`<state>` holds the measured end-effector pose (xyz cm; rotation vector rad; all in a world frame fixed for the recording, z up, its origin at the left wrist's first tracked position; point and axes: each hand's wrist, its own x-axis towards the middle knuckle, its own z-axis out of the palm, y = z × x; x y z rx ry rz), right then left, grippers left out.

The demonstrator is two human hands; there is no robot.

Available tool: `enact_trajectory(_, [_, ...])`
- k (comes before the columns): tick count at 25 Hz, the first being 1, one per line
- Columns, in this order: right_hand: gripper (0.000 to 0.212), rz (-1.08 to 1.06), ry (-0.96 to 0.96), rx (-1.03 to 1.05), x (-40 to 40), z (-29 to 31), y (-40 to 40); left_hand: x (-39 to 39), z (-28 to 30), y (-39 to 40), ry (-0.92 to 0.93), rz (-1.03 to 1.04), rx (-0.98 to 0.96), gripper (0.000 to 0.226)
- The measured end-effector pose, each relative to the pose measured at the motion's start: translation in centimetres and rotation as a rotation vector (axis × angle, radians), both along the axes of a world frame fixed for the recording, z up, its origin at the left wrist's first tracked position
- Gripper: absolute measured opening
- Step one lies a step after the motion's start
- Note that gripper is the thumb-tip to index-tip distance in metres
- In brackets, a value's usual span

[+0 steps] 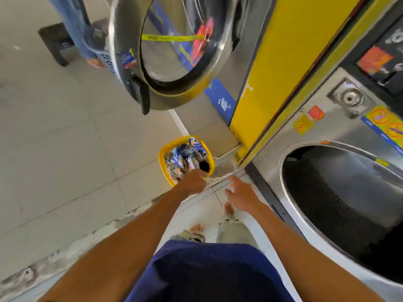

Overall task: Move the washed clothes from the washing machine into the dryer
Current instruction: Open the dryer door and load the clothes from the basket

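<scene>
Laundry sits in a yellow basket [164,159] on the tiled floor [65,149], a little past the middle of the view towards 12 o'clock; the clothes [185,154] in it are mostly blue and white, with something dark on top. The person leans over it. The left hand [193,180] reaches to the near rim of the basket, at 6 o'clock of it, with the fingers curled down into the pile; I cannot tell if they already grip a garment or only touch it. The right hand [243,194] hangs in the air at about 4 o'clock from the basket, apart from it, fingers spread wide and holding nothing.

At 3 o'clock of the view is a steel machine [322,131] with its round opening [340,192] uncovered; the drum inside looks dark and I see no clothes in it. At 12 o'clock a big round door [122,33] of another machine stands swung open. Which of the two is the dryer I cannot say for sure.

My judgement: the clothes are out of the washer and collected in the basket, so the first half seems done. What is left is to lift them, by handfuls or with the whole basket, into the open drum, and then to shut the door. Nothing has yet gone in, as far as I can see.
</scene>
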<state>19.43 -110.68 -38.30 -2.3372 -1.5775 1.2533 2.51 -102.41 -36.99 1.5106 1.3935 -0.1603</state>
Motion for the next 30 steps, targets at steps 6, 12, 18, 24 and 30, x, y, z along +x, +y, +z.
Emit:
enact_trajectory(6, [0.038, 0.173, 0.057, -0.018, 2.9, -1.7, 4.2, 1.9, -1.2, 3.1, 0.024, 0.207, -0.074, 0.04])
enact_trajectory(12, [0.031, 0.315, 0.028, -0.064, 5.7, -7.8, 9.5, 0.7, -6.1, 7.2, 0.118, 0.41, -0.143, 0.034])
enact_trajectory(18, [0.032, 0.503, 0.037, -0.164, 3.2, -17.8, 14.4, -3.9, -15.4, 9.6, 0.116, 0.641, -0.199, 0.023])
enact_trajectory(24, [0.038, 0.557, -0.019, 0.023, -0.7, -29.6, 21.9, -5.8, -27.3, 13.1, 0.089, 0.657, -0.211, 0.024])
enact_trajectory(30, [0.067, 0.153, 0.15, -0.176, -6.9, -40.5, 23.5, -9.1, -35.6, 11.5, -0.127, 0.924, -0.32, 0.028])
